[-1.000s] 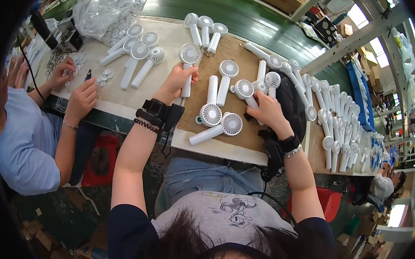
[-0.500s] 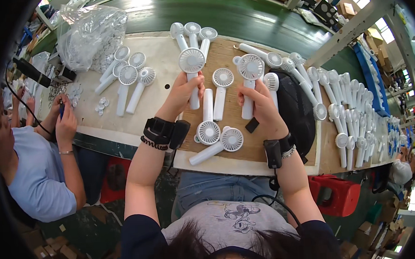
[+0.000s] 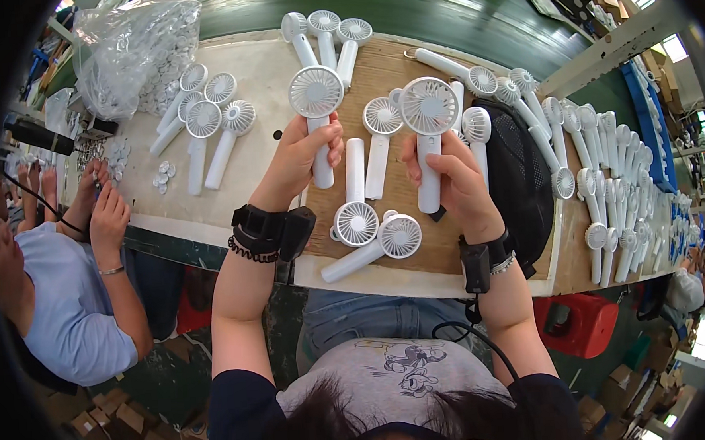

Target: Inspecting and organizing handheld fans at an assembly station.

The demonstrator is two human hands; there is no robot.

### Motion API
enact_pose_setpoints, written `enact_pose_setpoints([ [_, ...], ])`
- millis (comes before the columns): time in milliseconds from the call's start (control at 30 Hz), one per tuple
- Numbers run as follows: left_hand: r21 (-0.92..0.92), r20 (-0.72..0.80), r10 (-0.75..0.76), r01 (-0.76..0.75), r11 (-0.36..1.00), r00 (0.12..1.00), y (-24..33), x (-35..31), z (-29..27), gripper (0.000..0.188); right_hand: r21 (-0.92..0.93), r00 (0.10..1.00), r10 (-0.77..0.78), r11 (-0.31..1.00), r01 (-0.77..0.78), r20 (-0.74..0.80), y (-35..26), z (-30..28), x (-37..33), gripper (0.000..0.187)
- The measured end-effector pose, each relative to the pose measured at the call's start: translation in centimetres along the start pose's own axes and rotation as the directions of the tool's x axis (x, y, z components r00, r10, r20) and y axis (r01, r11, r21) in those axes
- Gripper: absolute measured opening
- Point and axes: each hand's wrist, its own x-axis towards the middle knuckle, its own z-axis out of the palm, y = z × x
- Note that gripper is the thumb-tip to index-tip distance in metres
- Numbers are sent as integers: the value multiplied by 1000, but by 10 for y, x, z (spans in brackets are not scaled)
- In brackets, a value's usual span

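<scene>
My left hand [image 3: 301, 160] grips the handle of a white handheld fan [image 3: 316, 94], holding it upright above the wooden board [image 3: 401, 241]. My right hand [image 3: 454, 179] grips the handle of a second white handheld fan [image 3: 428, 108], also upright, its round grille facing me. Between my hands a white fan [image 3: 355, 212] lies flat, and another fan [image 3: 382, 246] lies across the board's near edge, both untouched.
Several more white fans lie at the back [image 3: 325, 30], on the left [image 3: 204, 124] and in a long row to the right [image 3: 605, 167]. A clear bag of parts [image 3: 132, 48] sits far left. A black mesh pouch [image 3: 517, 171] lies right of my hand. A person in blue [image 3: 70, 306] works at my left.
Both hands have lifted their fans up from the board and brought them upright, heads facing me. The view has tilted nearer to the table.
</scene>
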Motion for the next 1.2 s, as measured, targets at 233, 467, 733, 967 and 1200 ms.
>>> enact_pose_setpoints([
  [233,4,-6,-18,18,1000,1000,-1,-3,0,14,29,1000,12,1000,-12,9,0,0,-2,36],
  [467,43,-81,-59,63,997,995,0,-5,-10,13,2,998,-47,999,46,32,2,11,2,40],
  [733,-13,-70,-92,92,996,993,-19,16,-29,13,155,927,-237,944,290,-291,-74,-39,-50,53],
  [967,73,-151,-100,111,991,983,-17,16,-39,11,-139,572,-449,853,503,-686,-154,-176,-234,40],
  [1200,-110,-120,-161,148,983,980,-19,21,-57,15,-569,-145,-556,820,66,-818,-167,-346,-444,23],
])
